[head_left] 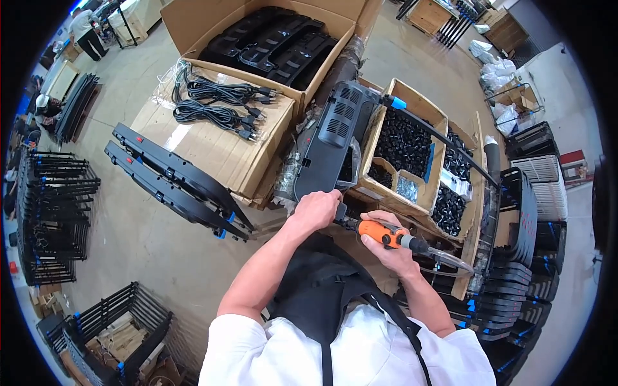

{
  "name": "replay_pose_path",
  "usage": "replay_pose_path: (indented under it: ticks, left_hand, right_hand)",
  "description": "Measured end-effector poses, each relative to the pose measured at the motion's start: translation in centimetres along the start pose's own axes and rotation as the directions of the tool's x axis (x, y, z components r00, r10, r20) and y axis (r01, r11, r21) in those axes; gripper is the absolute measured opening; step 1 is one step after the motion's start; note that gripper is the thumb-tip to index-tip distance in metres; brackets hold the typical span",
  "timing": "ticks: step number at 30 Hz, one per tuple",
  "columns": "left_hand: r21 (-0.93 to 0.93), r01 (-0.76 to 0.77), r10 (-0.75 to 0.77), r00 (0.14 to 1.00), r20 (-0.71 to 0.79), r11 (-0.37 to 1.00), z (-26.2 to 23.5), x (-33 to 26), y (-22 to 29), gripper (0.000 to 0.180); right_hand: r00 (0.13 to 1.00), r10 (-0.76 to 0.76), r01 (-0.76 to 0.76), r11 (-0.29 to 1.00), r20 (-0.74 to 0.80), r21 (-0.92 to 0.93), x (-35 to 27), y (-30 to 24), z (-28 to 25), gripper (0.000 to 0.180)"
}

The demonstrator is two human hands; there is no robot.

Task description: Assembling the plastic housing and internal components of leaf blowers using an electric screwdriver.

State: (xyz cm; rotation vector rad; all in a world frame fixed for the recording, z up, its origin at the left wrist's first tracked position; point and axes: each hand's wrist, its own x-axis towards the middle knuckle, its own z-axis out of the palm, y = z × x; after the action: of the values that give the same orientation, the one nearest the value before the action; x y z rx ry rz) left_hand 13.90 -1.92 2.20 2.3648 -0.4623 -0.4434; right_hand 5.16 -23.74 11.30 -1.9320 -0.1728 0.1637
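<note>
Clamping orange driver [371, 231] in right hand [394, 253]; touching black housing [329, 147], toward 11 o'clock, with left hand [315, 210], closure unclear

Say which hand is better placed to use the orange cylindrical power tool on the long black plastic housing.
Right, likely: the right hand grips the orange tool, pointed toward the near end of the black housing, where the left hand seems busy steadying it.
</note>
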Motion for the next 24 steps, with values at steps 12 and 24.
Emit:
replay_pose_path:
  ticks: [12,24]
  left_hand:
    - [-0.112,0.011,-0.007,0.999,0.038,0.994,0.0,-0.4,-1.0,0.029]
    - [-0.387,0.115,-0.174,0.977,-0.121,0.915,1.3,-1.9,-1.5,0.028]
  right_hand:
    - [0.982,0.027,0.019,0.971,0.190,-0.238,3.6,-1.3,0.5,0.044]
    - [0.946,0.009,0.097,0.946,0.323,-0.311,4.7,-0.8,0.3,0.041]
